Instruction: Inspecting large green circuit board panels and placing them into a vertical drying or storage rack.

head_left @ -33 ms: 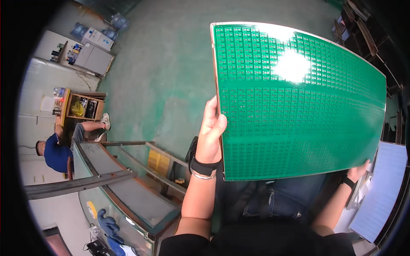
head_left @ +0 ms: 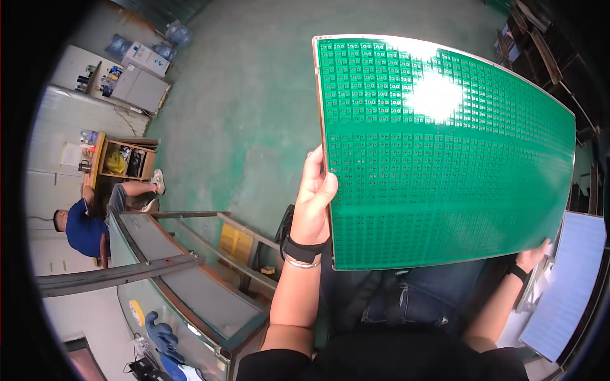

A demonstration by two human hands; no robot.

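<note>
A thin, glossy green rectangular circuit panel [head_left: 394,219] is held in the air between both hands, its broad face turned up toward the wearer above the green, scuffed painted floor [head_left: 254,95]. Dense rows of tiny pale squares give that face a gridded texture, broken by smoother crosswise bands, and a white glare covers part of its upper half; a narrow brownish rim shows along the left edge. The left hand [head_left: 310,206] grasps the panel below the middle of that left edge, thumb pressed at the front, other fingers going behind, the wrist nearly in line with the raised forearm, which wears a black wide wristband [head_left: 304,249] and a silver round bangle [head_left: 300,262]. The right hand [head_left: 532,255] grasps the panel's lower right corner, fingers partly hidden, its arm slanting outward from the body. Just beyond that corner lies a pale blue, finely lined rectangular sheet [head_left: 565,279]; well apart, past the panel's left edge, stands a metal-framed structure with flat grey panes [head_left: 203,295]
</note>
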